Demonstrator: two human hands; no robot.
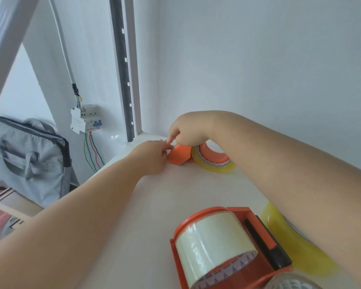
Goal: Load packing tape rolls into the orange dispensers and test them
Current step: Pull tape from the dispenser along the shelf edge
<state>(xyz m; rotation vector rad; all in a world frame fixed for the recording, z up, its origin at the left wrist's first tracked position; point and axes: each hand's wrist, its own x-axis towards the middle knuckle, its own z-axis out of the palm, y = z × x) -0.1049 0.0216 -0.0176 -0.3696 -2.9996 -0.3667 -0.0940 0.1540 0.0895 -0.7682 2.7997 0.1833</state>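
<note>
Mid-frame, left hand (152, 156) and right hand (188, 130) pinch the far orange plastic dispenser (179, 156) with its glossy yellowish tape roll (214, 163).

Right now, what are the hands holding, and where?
Both the left hand and right hand pinch at the far orange dispenser's front end; exact contact unclear.

The near dispenser (258, 232) looks like smooth orange plastic, and its tape roll (213, 236) is glossy and translucent. The table (154, 205) is smooth and white, and the bag (29, 159) is matt grey cloth.
</note>
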